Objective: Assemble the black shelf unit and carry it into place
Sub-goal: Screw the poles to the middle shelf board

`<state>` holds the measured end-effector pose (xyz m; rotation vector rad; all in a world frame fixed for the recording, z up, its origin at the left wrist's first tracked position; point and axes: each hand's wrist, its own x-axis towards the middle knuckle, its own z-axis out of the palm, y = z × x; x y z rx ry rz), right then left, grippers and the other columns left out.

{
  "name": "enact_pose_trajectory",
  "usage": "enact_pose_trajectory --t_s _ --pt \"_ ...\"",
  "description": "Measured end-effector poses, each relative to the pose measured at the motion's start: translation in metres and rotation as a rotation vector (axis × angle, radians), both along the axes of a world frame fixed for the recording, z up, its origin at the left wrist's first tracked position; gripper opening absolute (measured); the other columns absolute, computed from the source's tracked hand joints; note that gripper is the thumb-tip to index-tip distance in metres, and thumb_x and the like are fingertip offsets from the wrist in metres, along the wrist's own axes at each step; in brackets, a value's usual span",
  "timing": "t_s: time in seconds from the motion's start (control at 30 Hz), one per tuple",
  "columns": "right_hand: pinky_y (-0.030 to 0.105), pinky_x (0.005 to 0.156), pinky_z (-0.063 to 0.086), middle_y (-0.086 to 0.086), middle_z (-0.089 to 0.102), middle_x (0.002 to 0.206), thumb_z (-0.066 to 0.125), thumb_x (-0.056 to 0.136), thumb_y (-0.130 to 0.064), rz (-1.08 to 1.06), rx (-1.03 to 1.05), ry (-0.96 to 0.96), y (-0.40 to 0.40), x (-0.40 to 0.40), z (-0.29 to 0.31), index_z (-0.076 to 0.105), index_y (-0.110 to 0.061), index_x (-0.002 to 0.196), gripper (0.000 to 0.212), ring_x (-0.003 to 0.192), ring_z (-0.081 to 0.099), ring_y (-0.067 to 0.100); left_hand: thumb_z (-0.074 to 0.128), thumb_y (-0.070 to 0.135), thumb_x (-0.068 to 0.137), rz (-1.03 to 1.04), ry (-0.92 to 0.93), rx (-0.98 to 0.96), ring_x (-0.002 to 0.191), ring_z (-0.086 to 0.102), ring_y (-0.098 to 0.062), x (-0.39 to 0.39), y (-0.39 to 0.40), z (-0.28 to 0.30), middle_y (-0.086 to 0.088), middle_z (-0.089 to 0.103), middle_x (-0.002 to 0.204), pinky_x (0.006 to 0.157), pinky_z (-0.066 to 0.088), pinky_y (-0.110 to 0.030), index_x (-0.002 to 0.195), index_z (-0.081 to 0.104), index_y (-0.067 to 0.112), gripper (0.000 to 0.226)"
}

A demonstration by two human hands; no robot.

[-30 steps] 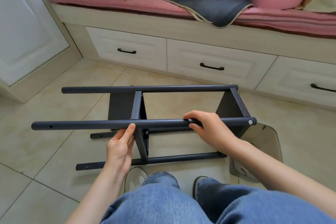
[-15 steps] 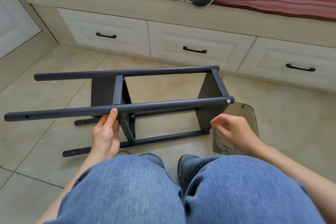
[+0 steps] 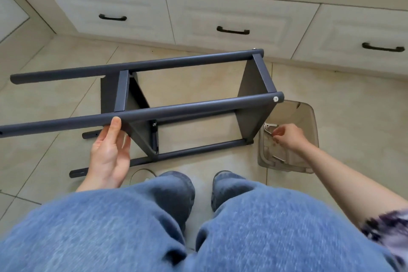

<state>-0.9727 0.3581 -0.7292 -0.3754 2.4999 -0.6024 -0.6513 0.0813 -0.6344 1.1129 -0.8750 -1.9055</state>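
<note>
The black shelf unit (image 3: pixel 198 108) lies on its side on the tiled floor, with round posts and two flat shelf panels between them. My left hand (image 3: pixel 110 152) touches the underside of the near upper post, palm up and fingers straight. A silver bolt head (image 3: pixel 275 99) shows at that post's right end. Right of the unit stands a clear grey plastic tub (image 3: pixel 306 115) with small screws and bolts (image 3: pixel 269 127) in it. My right hand (image 3: pixel 289 137) reaches down into the tub with curled fingers among the screws. Whether it pinches one is hidden.
White drawers with black handles (image 3: pixel 233 30) run along the back, close behind the shelf unit. My knees in blue jeans (image 3: pixel 154 227) and both feet fill the bottom of the view. A thin clear ring (image 3: pixel 141 174) lies on the floor by my left foot.
My right hand let go of the near post and moved right and down into the tub. My left hand stayed under the post. The view tilted further down.
</note>
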Motion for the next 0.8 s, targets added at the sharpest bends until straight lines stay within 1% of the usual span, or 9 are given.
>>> enact_pose_trajectory --t_s 0.1,0.17,0.27,0.37,0.47,0.6,0.67,0.73,0.8 --pt "0.039 0.087 0.053 0.019 0.071 0.105 0.061 0.092 -0.007 -0.009 0.026 0.007 -0.01 -0.013 -0.021 0.07 -0.002 0.111 0.022 0.096 0.066 0.034 0.064 0.025 0.096 0.017 -0.007 0.004 0.112 0.067 -0.007 -0.001 0.002 0.0 0.007 0.074 0.108 0.111 0.043 -0.029 0.107 0.066 0.024 0.012" --pt "0.038 0.088 0.05 0.021 0.069 0.109 0.057 0.092 -0.004 -0.003 0.041 0.026 -0.016 -0.019 -0.034 0.069 0.0 0.113 0.024 0.104 0.063 0.039 0.064 0.025 0.096 0.02 -0.017 -0.003 0.112 0.068 -0.007 0.0 0.002 -0.001 0.007 0.076 0.107 0.109 0.044 -0.031 0.108 0.067 0.024 0.013" --pt "0.042 0.085 0.05 0.023 0.068 0.105 0.05 0.093 0.001 0.02 0.08 0.044 -0.025 -0.025 -0.049 0.069 0.0 0.11 0.025 0.1 0.062 0.041 0.065 0.025 0.094 0.033 -0.027 -0.005 0.113 0.068 -0.008 0.0 0.002 -0.002 0.007 0.076 0.108 0.109 0.044 -0.032 0.108 0.067 0.024 0.014" --pt "0.041 0.076 0.048 0.024 0.065 0.1 0.046 0.094 0.002 0.049 0.12 0.091 -0.033 -0.03 -0.059 0.065 -0.004 0.099 0.021 0.094 0.061 0.041 0.067 0.027 0.09 0.049 -0.035 -0.017 0.116 0.067 -0.009 -0.001 0.002 -0.003 0.006 0.075 0.11 0.11 0.043 -0.032 0.11 0.067 0.024 0.02" --pt "0.043 0.077 0.048 0.027 0.065 0.104 0.041 0.094 0.004 0.068 0.143 0.122 -0.038 -0.031 -0.067 0.064 -0.006 0.096 0.025 0.099 0.062 0.046 0.066 0.028 0.09 0.047 -0.05 -0.032 0.12 0.064 -0.008 0.0 -0.001 -0.005 0.008 0.073 0.11 0.111 0.043 -0.032 0.108 0.066 0.025 0.018" --pt "0.047 0.083 0.049 0.028 0.063 0.105 0.039 0.095 0.002 0.03 0.115 0.128 -0.041 -0.034 -0.074 0.065 -0.002 0.099 0.026 0.1 0.06 0.047 0.062 0.03 0.095 -0.001 -0.069 -0.035 0.126 0.059 -0.006 0.002 -0.002 -0.006 0.011 0.07 0.112 0.112 0.041 -0.032 0.107 0.063 0.028 0.012" --pt "0.045 0.078 0.047 0.03 0.063 0.103 0.04 0.095 0.001 0.023 0.107 0.149 -0.042 -0.035 -0.076 0.06 -0.003 0.081 0.024 0.095 0.06 0.046 0.062 0.031 0.094 -0.002 -0.076 -0.028 0.127 0.059 -0.006 0.003 -0.001 -0.006 0.011 0.069 0.113 0.112 0.041 -0.032 0.109 0.062 0.028 0.015" --pt "0.049 0.078 0.048 0.031 0.062 0.101 0.037 0.093 0.002 0.009 0.091 0.177 -0.044 -0.035 -0.078 0.045 -0.014 0.064 0.033 0.087 0.058 0.042 0.063 0.031 0.092 0.008 -0.074 -0.025 0.124 0.06 -0.006 0.001 -0.001 -0.005 0.011 0.069 0.113 0.112 0.042 -0.032 0.111 0.061 0.027 0.019" --pt "0.051 0.08 0.05 0.031 0.062 0.1 0.036 0.091 0.003 -0.01 0.077 0.205 -0.044 -0.034 -0.081 0.042 -0.016 0.063 0.034 0.089 0.059 0.045 0.064 0.032 0.09 0.016 -0.071 -0.024 0.124 0.06 -0.006 0.0 0.0 -0.004 0.01 0.069 0.112 0.112 0.041 -0.031 0.112 0.061 0.027 0.022"
